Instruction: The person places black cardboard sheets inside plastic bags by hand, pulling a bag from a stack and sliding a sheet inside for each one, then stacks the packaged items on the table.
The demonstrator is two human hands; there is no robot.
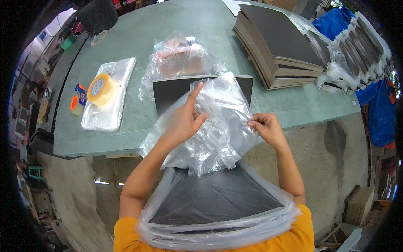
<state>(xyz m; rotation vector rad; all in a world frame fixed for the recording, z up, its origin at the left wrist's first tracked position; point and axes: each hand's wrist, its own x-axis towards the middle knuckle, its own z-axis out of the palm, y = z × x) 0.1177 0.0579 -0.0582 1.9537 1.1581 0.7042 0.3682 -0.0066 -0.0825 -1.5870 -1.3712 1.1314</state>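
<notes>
A clear plastic bag (pixel 224 122) hangs crumpled between my hands at the table's near edge. My right hand (pixel 266 128) pinches its right side between thumb and fingers. My left hand (pixel 184 122) lies against its left part, index finger stretched up and thumb apart; the other fingers are partly hidden. Just behind the bag is a dark board (pixel 172 93) with a pale edge, partly covered by the plastic. Close to my body, dark sheets wrapped in clear plastic (pixel 218 195) lie below my hands.
On the green table (pixel 138 25), a roll of clear tape (pixel 100 89) rests on folded plastic bags (pixel 110 113), beside a tape dispenser (pixel 78 101). A plastic-covered reddish bundle (pixel 180 61) lies behind the board. Stacked dark boards (pixel 277 42) and plastic-wrapped boards (pixel 361 50) stand at right.
</notes>
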